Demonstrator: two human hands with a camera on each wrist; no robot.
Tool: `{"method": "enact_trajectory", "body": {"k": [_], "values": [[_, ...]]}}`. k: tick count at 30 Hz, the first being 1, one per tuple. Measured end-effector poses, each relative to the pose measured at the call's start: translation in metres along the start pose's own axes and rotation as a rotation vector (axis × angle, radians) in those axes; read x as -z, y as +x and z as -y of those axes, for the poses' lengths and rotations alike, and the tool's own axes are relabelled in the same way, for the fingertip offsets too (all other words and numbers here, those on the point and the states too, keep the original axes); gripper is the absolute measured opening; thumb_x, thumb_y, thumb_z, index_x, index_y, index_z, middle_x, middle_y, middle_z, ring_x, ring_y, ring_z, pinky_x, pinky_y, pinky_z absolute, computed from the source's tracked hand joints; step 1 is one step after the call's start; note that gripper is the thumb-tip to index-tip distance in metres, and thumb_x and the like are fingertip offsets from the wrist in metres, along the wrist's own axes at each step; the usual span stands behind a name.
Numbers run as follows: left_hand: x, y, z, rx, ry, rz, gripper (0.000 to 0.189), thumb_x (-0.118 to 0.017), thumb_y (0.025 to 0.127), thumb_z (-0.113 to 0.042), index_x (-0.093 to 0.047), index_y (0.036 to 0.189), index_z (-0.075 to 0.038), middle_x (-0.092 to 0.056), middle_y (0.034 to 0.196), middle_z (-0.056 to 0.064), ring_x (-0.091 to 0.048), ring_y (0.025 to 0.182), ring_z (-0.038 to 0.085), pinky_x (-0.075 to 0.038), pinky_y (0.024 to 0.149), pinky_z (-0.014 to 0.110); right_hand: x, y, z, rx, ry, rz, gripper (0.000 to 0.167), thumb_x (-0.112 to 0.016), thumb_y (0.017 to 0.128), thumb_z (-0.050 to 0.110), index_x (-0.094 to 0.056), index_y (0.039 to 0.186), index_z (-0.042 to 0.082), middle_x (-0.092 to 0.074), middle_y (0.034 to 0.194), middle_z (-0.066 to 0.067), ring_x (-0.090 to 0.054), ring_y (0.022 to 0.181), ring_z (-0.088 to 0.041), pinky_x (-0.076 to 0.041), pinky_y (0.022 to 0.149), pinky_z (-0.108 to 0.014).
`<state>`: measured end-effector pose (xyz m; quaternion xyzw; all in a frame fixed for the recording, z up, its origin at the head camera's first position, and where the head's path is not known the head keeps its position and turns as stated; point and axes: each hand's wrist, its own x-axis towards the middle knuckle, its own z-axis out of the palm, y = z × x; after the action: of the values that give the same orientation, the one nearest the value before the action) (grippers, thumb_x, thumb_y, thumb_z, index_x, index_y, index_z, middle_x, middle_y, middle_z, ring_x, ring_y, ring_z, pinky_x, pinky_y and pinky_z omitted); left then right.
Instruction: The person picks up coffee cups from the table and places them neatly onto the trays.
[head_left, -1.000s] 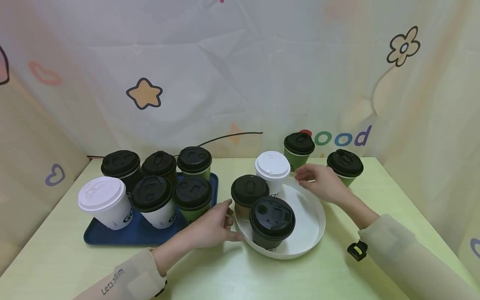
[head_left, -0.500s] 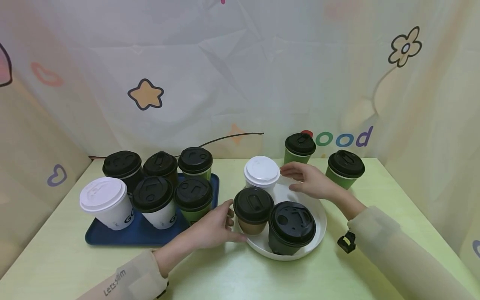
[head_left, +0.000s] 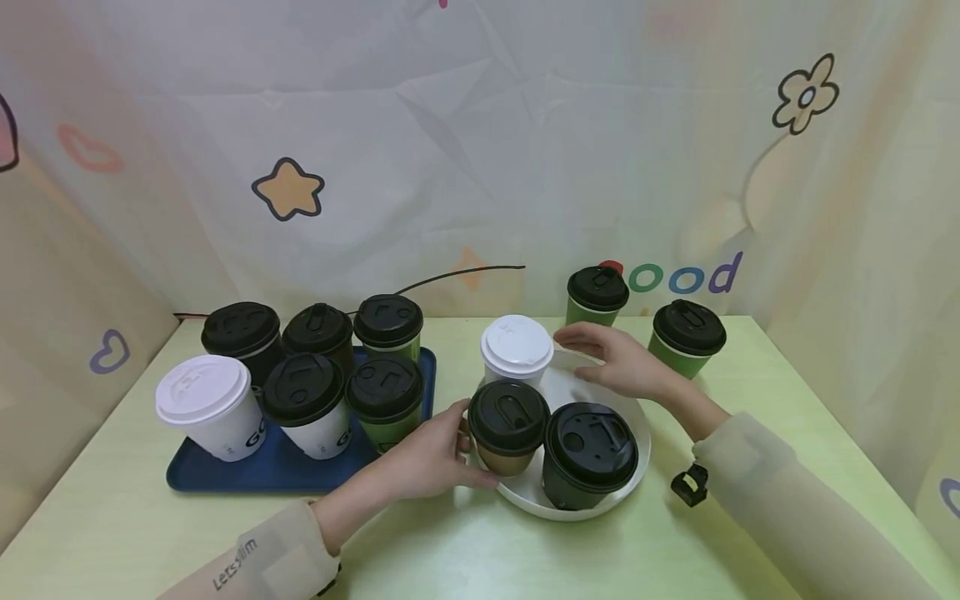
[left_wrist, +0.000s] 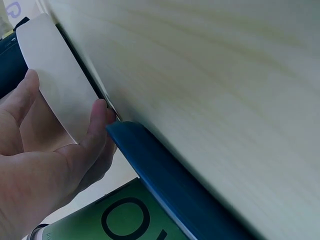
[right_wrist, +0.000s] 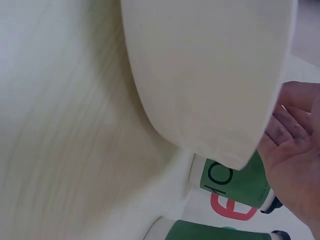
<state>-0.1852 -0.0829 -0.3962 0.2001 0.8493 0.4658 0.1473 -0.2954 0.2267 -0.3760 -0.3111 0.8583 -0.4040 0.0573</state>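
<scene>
A round white plate (head_left: pixel 558 514) with a raised rim bears three lidded paper coffee cups: a white cup (head_left: pixel 517 348), a brown cup (head_left: pixel 507 461) and a dark cup (head_left: pixel 590 458) with black lids on the last two. My left hand (head_left: pixel 423 457) is at the plate's left side, fingers spread beside the brown cup; in the left wrist view its fingertips touch the plate's wall (left_wrist: pixel 55 70). Over the plate's back right rim, my right hand (head_left: pixel 618 358) has loosely extended fingers close to the white cup; whether they touch the plate is unclear.
Left on the table is a blue tray (head_left: pixel 292 473) holding several lidded cups, including a white cup (head_left: pixel 213 408) and a green cup (head_left: pixel 386 400). Two green cups with black lids, one farther back (head_left: pixel 596 296) and one farther right (head_left: pixel 687 333), stand behind the plate. A printed curtain hangs behind.
The plate's cups have turned counterclockwise: the white cup went left and nearer, the brown one nearer, the dark one right. My right hand moved left; the left hand shifted only slightly.
</scene>
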Motion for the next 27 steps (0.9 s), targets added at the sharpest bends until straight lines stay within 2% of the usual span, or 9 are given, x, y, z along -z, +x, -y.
{"method": "enact_trajectory", "body": {"k": [3, 6, 9, 11, 15, 18, 22, 24, 27], "values": [[0.0, 0.0, 0.001, -0.009, 0.002, 0.001, 0.09, -0.093, 0.077, -0.017, -0.04, 0.147, -0.001, -0.057, 0.098, 0.01, -0.055, 0.087, 0.023, -0.048, 0.071, 0.034, 0.004, -0.007, 0.002, -0.018, -0.024, -0.074, 0.042, -0.067, 0.093, -0.008, -0.058, 0.134, -0.007, -0.062, 0.134, -0.024, -0.057, 0.128, -0.039, -0.044, 0.108, -0.051], [0.0, 0.0, 0.001, -0.013, 0.004, 0.002, 0.089, -0.093, 0.077, -0.017, -0.041, 0.147, -0.001, -0.057, 0.097, 0.01, -0.054, 0.085, 0.023, -0.048, 0.07, 0.033, 0.009, -0.017, 0.003, -0.021, -0.085, -0.207, 0.027, -0.067, 0.097, -0.001, -0.067, 0.123, -0.003, -0.07, 0.121, -0.018, -0.066, 0.115, -0.032, -0.053, 0.098, -0.043], [0.0, 0.0, 0.001, -0.017, 0.004, 0.004, 0.089, -0.093, 0.077, -0.018, -0.041, 0.147, -0.001, -0.057, 0.097, 0.01, -0.054, 0.085, 0.023, -0.047, 0.069, 0.033, 0.013, -0.028, 0.001, 0.013, -0.136, -0.387, 0.013, -0.067, 0.097, 0.0, -0.073, 0.109, -0.001, -0.074, 0.105, -0.012, -0.069, 0.097, -0.021, -0.057, 0.084, -0.026], [0.0, 0.0, 0.001, -0.016, 0.005, 0.007, 0.088, -0.093, 0.078, -0.018, -0.041, 0.147, -0.001, -0.057, 0.097, 0.011, -0.054, 0.085, 0.023, -0.047, 0.07, 0.033, 0.016, -0.035, -0.001, 0.061, -0.15, -0.522, 0.009, -0.067, 0.096, -0.004, -0.074, 0.101, -0.001, -0.074, 0.098, -0.011, -0.067, 0.086, -0.012, -0.053, 0.075, -0.016], [0.0, 0.001, 0.001, -0.01, 0.005, 0.009, 0.088, -0.093, 0.078, -0.018, -0.041, 0.147, -0.001, -0.057, 0.097, 0.011, -0.053, 0.085, 0.021, -0.047, 0.07, 0.034, 0.02, -0.047, 0.008, 0.174, -0.106, -0.771, 0.013, -0.063, 0.09, -0.017, -0.071, 0.09, -0.008, -0.07, 0.088, -0.02, -0.064, 0.076, -0.005, -0.05, 0.068, -0.01], [-0.001, 0.001, 0.001, -0.006, 0.004, 0.007, 0.089, -0.094, 0.077, -0.018, -0.041, 0.147, -0.002, -0.057, 0.097, 0.011, -0.053, 0.085, 0.021, -0.047, 0.07, 0.034, 0.025, -0.056, 0.022, 0.226, -0.079, -0.897, 0.011, -0.058, 0.087, -0.02, -0.067, 0.085, -0.014, -0.067, 0.083, -0.022, -0.061, 0.074, -0.001, -0.049, 0.066, -0.01], [-0.001, 0.001, 0.001, -0.006, 0.001, 0.002, 0.091, -0.094, 0.077, -0.019, -0.04, 0.148, -0.001, -0.057, 0.099, 0.009, -0.055, 0.088, 0.024, -0.049, 0.072, 0.035, 0.032, -0.065, 0.026, 0.267, -0.061, -0.997, 0.01, -0.053, 0.085, -0.02, -0.062, 0.084, -0.019, -0.064, 0.08, -0.021, -0.057, 0.071, -0.003, -0.045, 0.064, -0.012], [0.0, 0.001, 0.001, -0.007, 0.0, 0.002, 0.091, -0.094, 0.077, -0.018, -0.041, 0.148, -0.001, -0.057, 0.1, 0.008, -0.056, 0.09, 0.025, -0.049, 0.073, 0.035, 0.035, -0.067, 0.02, 0.278, -0.035, -1.05, 0.011, -0.052, 0.083, -0.019, -0.06, 0.089, -0.021, -0.063, 0.086, -0.02, -0.056, 0.078, -0.007, -0.043, 0.069, -0.016], [0.0, 0.001, 0.001, -0.008, 0.003, 0.006, 0.09, -0.094, 0.077, -0.019, -0.041, 0.147, -0.001, -0.057, 0.1, 0.009, -0.055, 0.089, 0.025, -0.049, 0.073, 0.035, 0.042, -0.071, 0.004, 0.279, 0.021, -1.092, 0.026, -0.052, 0.08, -0.016, -0.056, 0.105, -0.023, -0.061, 0.103, -0.02, -0.054, 0.097, -0.015, -0.04, 0.082, -0.024]]}}
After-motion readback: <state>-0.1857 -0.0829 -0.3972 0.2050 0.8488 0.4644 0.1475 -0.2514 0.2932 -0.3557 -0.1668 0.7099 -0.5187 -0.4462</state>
